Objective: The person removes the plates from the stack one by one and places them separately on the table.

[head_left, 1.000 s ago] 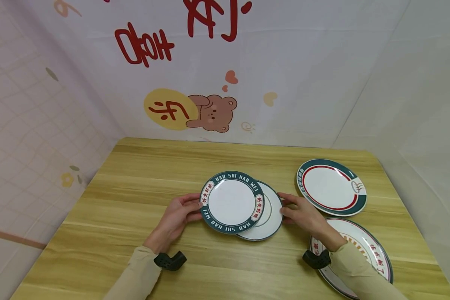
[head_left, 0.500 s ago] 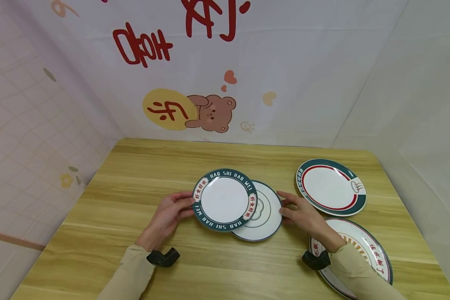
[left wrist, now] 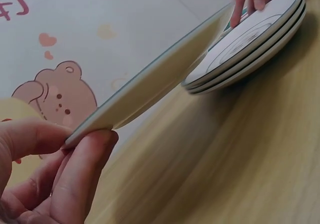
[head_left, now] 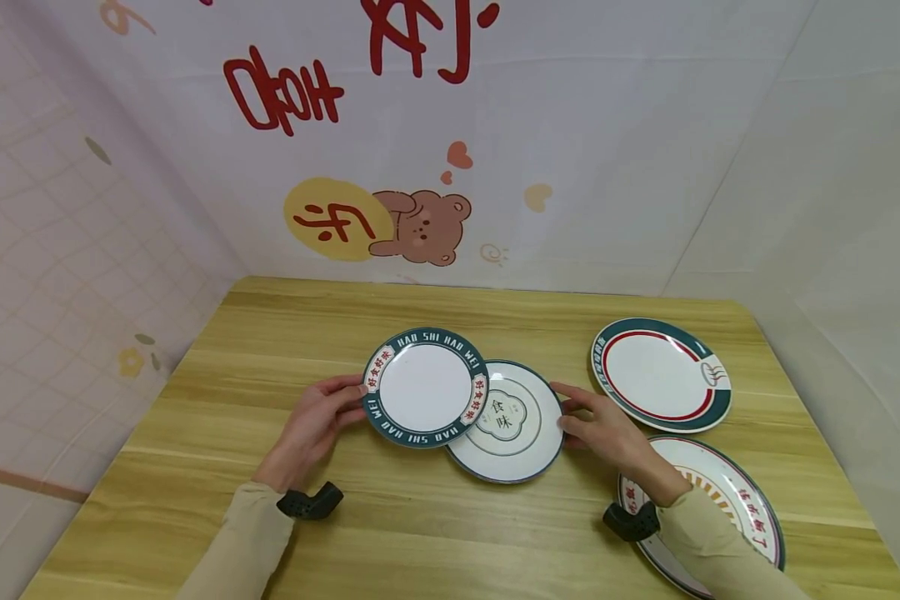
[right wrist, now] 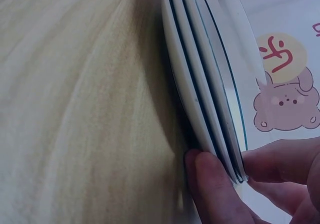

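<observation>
My left hand (head_left: 318,421) pinches the left edge of a plate (head_left: 425,387) with a teal lettered rim, thumb on top and fingers beneath. In the left wrist view this plate (left wrist: 155,74) is tilted and lifted. Its right part overlaps a small stack of white plates (head_left: 521,454) in the head view. The top plate of the stack has a thin dark rim and a flower-shaped emblem with characters. My right hand (head_left: 607,429) holds the stack's right edge; in the right wrist view its fingers (right wrist: 215,184) lie on both sides of the stacked edges (right wrist: 200,84).
An oval plate (head_left: 648,375) with a teal rim and red ring lies at the back right. Nearer, a large plate (head_left: 753,500) with red characters is partly hidden under the right forearm. Walls (head_left: 607,167) border the wooden table (head_left: 307,325).
My left hand has moved left and slightly away with the teal-rimmed plate, uncovering more of the stack's top plate and its emblem. The right hand has stayed nearly still.
</observation>
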Available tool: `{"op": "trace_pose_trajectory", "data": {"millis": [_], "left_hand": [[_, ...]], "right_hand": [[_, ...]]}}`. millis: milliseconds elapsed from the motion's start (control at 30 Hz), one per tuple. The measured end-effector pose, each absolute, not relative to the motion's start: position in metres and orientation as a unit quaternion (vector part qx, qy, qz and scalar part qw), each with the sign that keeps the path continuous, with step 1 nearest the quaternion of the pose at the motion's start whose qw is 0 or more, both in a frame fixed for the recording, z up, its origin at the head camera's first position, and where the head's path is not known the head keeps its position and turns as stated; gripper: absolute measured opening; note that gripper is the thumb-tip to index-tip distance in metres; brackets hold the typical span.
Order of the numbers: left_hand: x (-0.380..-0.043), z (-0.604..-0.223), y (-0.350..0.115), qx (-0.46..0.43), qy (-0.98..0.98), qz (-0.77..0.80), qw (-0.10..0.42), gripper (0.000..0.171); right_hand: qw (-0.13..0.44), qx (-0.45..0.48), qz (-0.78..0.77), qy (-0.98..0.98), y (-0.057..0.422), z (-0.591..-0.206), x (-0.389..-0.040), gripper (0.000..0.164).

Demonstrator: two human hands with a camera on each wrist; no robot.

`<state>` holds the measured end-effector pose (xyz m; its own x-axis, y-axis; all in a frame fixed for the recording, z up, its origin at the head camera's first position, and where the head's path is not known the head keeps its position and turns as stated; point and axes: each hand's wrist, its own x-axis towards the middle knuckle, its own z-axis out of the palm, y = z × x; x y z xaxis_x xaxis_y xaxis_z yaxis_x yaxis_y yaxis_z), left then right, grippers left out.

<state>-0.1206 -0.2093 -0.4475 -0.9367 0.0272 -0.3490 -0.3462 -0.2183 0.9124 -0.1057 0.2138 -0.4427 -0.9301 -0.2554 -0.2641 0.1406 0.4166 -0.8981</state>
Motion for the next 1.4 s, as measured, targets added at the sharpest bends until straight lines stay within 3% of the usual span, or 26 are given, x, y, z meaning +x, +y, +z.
{"op": "trace_pose_trajectory", "data": {"millis": [767, 967, 1267, 1400], "left_hand": [[-0.150, -0.432, -0.245, -0.144, 0.600, 0.781, 0.096, 0.011], [-0.158, -0.430, -0.252, -0.150, 0.613, 0.769, 0.097, 0.019], [-0.172, -0.428, -0.255, -0.162, 0.631, 0.751, 0.107, 0.045], [-0.179, -0.427, -0.252, -0.165, 0.643, 0.739, 0.113, 0.048]], "right_hand": [[0.181, -0.034, -0.529, 0.828, 0.214, -0.444, -0.107, 0.058], [0.185, -0.025, -0.529, 0.828, 0.214, -0.445, -0.108, 0.057], [0.189, -0.017, -0.533, 0.825, 0.213, -0.444, -0.108, 0.058], [0.190, -0.014, -0.531, 0.826, 0.213, -0.443, -0.108, 0.057]]}}
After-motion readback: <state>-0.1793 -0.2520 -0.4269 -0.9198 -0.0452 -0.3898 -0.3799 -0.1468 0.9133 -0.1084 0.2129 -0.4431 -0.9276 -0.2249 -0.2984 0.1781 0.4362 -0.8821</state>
